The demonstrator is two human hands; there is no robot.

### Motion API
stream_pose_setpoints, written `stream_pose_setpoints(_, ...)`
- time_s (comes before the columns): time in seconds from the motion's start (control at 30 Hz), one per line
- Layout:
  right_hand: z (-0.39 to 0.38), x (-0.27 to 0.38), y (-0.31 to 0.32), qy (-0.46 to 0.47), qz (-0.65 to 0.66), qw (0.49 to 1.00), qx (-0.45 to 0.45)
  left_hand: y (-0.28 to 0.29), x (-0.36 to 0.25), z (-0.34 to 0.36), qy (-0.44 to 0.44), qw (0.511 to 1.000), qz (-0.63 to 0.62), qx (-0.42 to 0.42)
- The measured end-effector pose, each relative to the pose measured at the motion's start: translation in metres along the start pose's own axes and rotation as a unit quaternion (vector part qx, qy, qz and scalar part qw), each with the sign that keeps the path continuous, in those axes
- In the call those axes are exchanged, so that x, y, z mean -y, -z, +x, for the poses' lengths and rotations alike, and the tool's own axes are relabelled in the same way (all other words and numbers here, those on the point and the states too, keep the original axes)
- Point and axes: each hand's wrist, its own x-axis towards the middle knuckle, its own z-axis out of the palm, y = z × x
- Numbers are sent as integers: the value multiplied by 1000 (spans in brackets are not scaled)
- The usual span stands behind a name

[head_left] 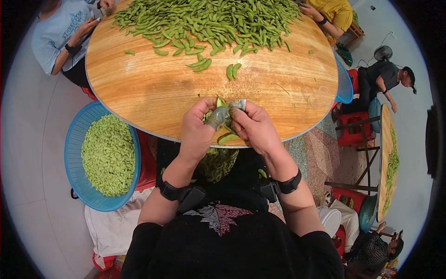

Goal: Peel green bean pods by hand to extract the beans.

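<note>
Close to the near edge of the round wooden table [153,100], my two hands meet over a green bean pod [220,101]. My left hand [194,128] is closed, pinching the pod, with a grey cover on its thumb. Facing it, my right hand [258,130] is closed too, its fingers curled and a grey wrap on the thumb. What lies inside the right fingers is hidden. Another green pod [228,138] shows just below the fingertips. Two loose pods [233,70] lie side by side beyond my hands, and a large heap of pods [209,21] covers the far side.
At my left stands a blue basket [69,153] of shelled light green beans [109,156]. Pod shells [216,165] sit below the table edge at my lap. Co-workers sit at far left and far right. Further right are another table [384,186], red stools [355,130] and a fan [383,52].
</note>
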Motion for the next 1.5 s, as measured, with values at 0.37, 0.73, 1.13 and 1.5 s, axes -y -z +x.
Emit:
stream_pose_setpoints(0.37, 12, 21, 4, -13, -88, 996, 13, -1, -25, -1, -116, 935, 329, 68)
stream_pose_setpoints(0.73, 21, 20, 14, -144, 359, 903, 187, 9, -31, 16, -356, 853, 366, 111)
stream_pose_setpoints(1.13, 21, 44, 4, -108, 272, 951, 104, 2, -20, 13, -221, 945, 231, 63)
stream_pose_setpoints(1.5, 12, 17, 13, 176, -452, 841, 238, 117, -64, -29, -83, 956, 167, -226)
